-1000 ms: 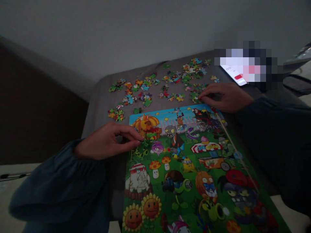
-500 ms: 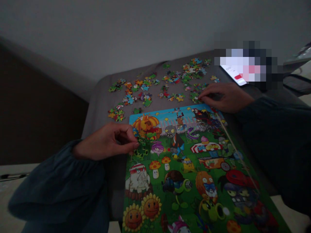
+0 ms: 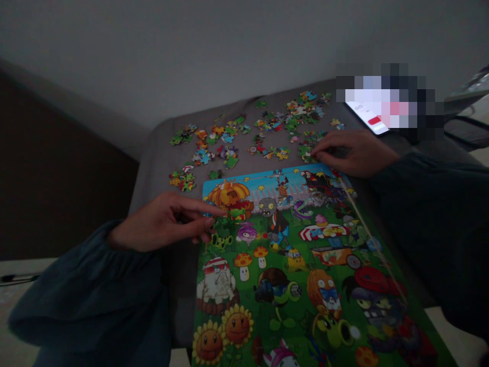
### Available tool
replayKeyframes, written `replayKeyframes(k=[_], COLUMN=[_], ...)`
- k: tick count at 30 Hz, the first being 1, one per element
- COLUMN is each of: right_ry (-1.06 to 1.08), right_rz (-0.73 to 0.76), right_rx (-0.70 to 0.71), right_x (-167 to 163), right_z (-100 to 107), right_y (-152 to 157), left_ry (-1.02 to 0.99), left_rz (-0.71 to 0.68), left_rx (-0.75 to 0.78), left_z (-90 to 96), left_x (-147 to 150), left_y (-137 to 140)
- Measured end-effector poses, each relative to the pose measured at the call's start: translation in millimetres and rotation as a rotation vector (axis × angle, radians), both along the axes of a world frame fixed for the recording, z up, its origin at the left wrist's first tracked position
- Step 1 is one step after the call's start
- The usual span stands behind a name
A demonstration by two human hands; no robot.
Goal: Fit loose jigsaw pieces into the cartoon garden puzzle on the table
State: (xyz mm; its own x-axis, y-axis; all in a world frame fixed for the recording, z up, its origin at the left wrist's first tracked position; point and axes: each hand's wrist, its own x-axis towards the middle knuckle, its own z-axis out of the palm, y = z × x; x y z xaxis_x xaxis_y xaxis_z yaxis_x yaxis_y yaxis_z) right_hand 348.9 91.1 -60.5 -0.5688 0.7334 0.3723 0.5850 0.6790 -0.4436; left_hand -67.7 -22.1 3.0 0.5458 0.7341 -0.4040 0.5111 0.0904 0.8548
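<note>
My left hand (image 3: 164, 221) reaches over the upper left edge of a jigsaw puzzle (image 3: 282, 290) with cartoon plants and zombies. Its index finger is stretched out onto the board near the pumpkin house, and the thumb is apart below it. No piece shows between them. A dark green patch of the picture lies under the fingertips. Beyond the board's upper right corner rests my right hand (image 3: 355, 153). Its thumb and finger are closed at the edge of a small green puzzle piece (image 3: 305, 152).
Loose puzzle pieces (image 3: 229, 135) are scattered across the grey padded surface (image 3: 160, 153) behind the board. A phone (image 3: 372, 122) with a lit screen lies at the right, partly blurred out. A pale wall (image 3: 191, 51) rises behind the surface.
My left hand's pinch has come apart: the index finger now stretches further right over the board and the thumb has drawn back a little. My right hand has stayed put.
</note>
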Motion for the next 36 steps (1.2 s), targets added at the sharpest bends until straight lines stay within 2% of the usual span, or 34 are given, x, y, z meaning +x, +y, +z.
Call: replayKeyframes(k=[9,14,19,24,31,36], right_ry=[0.034,0.027,0.029,0.044,0.035,0.03], right_rz=[-0.013,-0.02,-0.025,-0.017,-0.015,-0.01], right_rx=[-0.016,-0.02,-0.024,-0.035,-0.023,-0.022], right_x=[0.6,0.4,0.6,1.4,1.6,1.2], right_z=[-3.2,-2.0,-2.8,-3.1,-2.3,-1.8], right_y=[1.5,0.5,0.8,1.1,1.3,1.3], left_ry=[0.065,0.102,0.129,0.157,0.108,0.102], left_rz=[-0.044,-0.124,-0.213,-0.233,-0.215,-0.274], left_rx=[0.097,0.203,0.172,0.147,0.259,0.304], left_z=[5.7,7.3,5.6,5.7,0.8,-3.7], left_x=[5.2,5.0,2.6,3.0,0.3,-5.4], left_y=[-1.0,-1.6,-0.6,-0.3,2.3,3.9])
